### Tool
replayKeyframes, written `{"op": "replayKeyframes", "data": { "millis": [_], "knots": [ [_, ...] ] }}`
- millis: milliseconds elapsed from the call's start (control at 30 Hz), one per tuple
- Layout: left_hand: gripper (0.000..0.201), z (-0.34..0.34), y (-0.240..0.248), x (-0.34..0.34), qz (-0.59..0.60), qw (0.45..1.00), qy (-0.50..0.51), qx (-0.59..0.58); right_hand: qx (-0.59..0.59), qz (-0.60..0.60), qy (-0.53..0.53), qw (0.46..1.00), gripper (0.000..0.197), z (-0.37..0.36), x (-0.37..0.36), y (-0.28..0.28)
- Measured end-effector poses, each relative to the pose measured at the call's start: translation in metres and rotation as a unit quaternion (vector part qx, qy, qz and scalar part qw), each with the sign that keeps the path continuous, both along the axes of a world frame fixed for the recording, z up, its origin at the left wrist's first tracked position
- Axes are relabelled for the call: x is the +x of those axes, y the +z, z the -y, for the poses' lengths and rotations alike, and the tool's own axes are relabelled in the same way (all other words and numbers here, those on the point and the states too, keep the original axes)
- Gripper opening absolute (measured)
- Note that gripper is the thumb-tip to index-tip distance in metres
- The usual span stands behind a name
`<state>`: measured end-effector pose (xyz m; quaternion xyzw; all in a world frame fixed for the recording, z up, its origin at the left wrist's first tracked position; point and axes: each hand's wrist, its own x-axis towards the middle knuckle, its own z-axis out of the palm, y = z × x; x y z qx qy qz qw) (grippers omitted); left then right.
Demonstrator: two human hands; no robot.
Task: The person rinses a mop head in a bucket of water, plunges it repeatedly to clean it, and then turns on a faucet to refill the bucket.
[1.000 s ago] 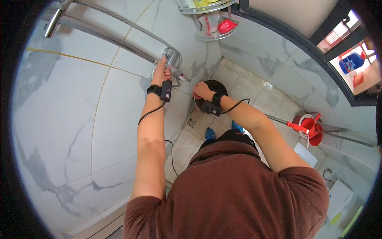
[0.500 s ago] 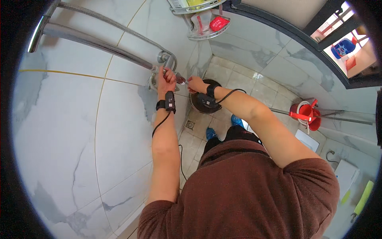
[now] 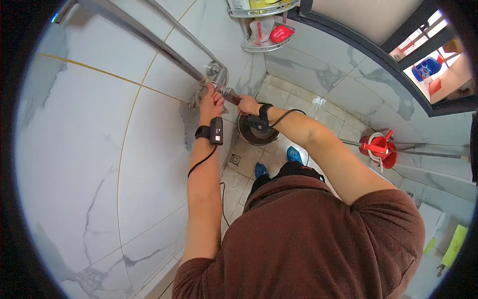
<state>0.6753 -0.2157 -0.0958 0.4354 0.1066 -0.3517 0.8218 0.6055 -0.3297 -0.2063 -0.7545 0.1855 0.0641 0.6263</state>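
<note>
My left hand (image 3: pixel 211 103) is up at the shower mixer's metal fittings (image 3: pixel 220 74) on the tiled wall. Its fingers are curled around the joint at the lower end of a thick chrome shower pipe (image 3: pixel 149 45). Just to the right, my right hand (image 3: pixel 247 105) pinches the end of a short shiny piece with a reddish-brown look (image 3: pixel 232 96). That piece meets the fittings beside my left fingers; its exact kind is unclear. A ribbed metal hose (image 3: pixel 179 29) runs up from the fittings. Both wrists wear black straps with small cabled boxes.
Below my right wrist a dark round basin (image 3: pixel 258 137) stands on the tiled floor, near a square drain (image 3: pixel 235 159). Wire corner shelves (image 3: pixel 269 46) hold packets. A dark window frame (image 3: pixel 358 47) curves along the right, with red buckets (image 3: pixel 381 149) below it.
The view has shifted and turned slightly. My right hand has come a little closer around the reddish-brown piece, which now shows more of its length. My left hand keeps its grip at the joint.
</note>
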Motion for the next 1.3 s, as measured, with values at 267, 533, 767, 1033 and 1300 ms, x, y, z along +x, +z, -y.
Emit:
{"op": "replayKeyframes", "data": {
  "millis": [267, 533, 767, 1033, 1300],
  "knots": [
    [0.038, -0.006, -0.020, -0.008, -0.151, 0.957, 0.028, -0.247, 0.089, -0.012, -0.005, 0.996, 0.021, -0.003, -0.011, 0.000],
    [0.050, 0.006, -0.020, -0.010, -0.109, 0.967, 0.017, -0.228, 0.024, 0.040, 0.021, 0.999, 0.013, 0.017, -0.019, 0.005],
    [0.055, -0.065, -0.016, -0.025, -0.024, 0.989, -0.103, -0.098, 0.109, -0.024, -0.034, 0.993, 0.018, -0.009, -0.016, 0.032],
    [0.041, -0.094, -0.113, -0.052, -0.103, 0.991, -0.086, -0.005, 0.078, -0.124, -0.113, 0.983, 0.016, 0.020, -0.019, -0.041],
    [0.036, -0.040, -0.230, -0.053, -0.148, 0.973, -0.126, 0.121, 0.026, -0.017, -0.054, 0.998, 0.014, 0.020, 0.017, -0.215]
  ]
}}
